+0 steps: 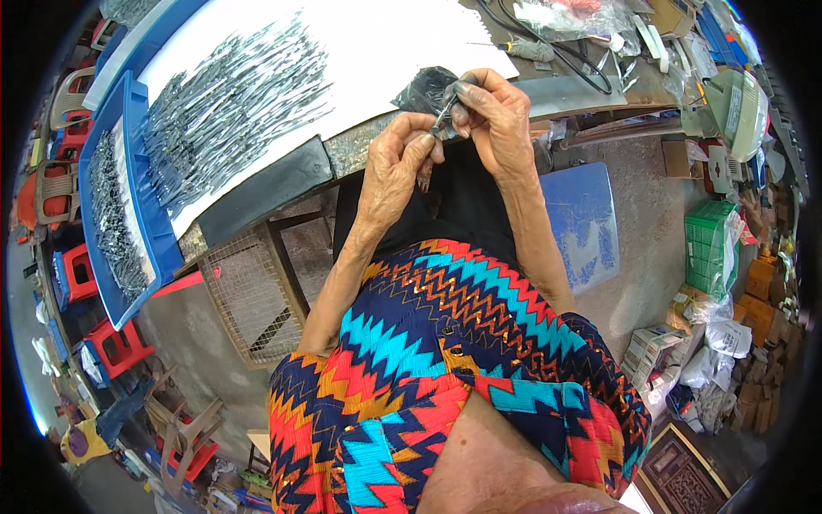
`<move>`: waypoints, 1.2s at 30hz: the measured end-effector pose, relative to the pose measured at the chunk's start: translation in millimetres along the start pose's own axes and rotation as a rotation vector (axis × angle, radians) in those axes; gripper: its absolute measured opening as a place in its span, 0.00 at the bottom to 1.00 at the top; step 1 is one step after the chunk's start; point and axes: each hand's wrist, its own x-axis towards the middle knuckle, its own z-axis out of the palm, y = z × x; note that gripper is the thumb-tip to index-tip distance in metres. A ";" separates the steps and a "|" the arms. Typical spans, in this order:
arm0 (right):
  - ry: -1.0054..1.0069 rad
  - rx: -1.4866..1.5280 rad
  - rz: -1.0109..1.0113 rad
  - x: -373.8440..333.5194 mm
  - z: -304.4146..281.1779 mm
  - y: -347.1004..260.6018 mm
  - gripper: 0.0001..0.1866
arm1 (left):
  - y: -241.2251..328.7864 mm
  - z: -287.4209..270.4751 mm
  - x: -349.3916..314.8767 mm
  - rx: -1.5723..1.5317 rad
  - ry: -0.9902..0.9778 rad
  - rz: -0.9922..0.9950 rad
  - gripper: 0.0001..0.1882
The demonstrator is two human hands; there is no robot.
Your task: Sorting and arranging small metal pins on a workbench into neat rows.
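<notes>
Close together at the table's near edge, both my hands pinch one thin dark metal piece (pixel 445 110). My left hand (pixel 400 154) grips its lower end between thumb and fingertips; my right hand (pixel 492 111) has the upper end. The piece is too small for me to tell its exact kind. Just behind my fingers lies a black plastic bag (pixel 421 89). Many slim dark metal pieces (pixel 244 107) are spread in rows over a white sheet (pixel 364 43) to the left. A blue tray (pixel 158 206) at the far left holds a heap of small dark parts (pixel 116 227).
A black cable (pixel 591 81) and a screwdriver-like tool (pixel 531 51) lie at the back right. A grey-green device (pixel 736 111) stands at the right table end. Below are a blue stool (pixel 582 227), a wire-mesh frame (pixel 248 295) and a green crate (pixel 711 248).
</notes>
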 end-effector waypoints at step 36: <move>0.121 -0.187 -0.181 -22.0 10.7 7.3 0.03 | 4.7 9.8 -9.7 0.113 0.010 0.037 0.07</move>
